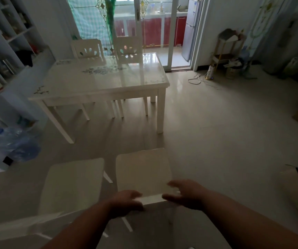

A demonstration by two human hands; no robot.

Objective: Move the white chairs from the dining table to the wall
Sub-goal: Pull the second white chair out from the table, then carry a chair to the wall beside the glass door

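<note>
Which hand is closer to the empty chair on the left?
Left. The left hand sits at the top rail of the right chair, nearer the left chair. The right hand is at that rail's far end.

Glossy tabletop (126,76) (glass-like), shiny tiled floor (216,132)

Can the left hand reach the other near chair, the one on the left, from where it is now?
Probably yes. The left hand is at the back of the right chair, and the left chair stands close beside it, with nothing between them.
</note>
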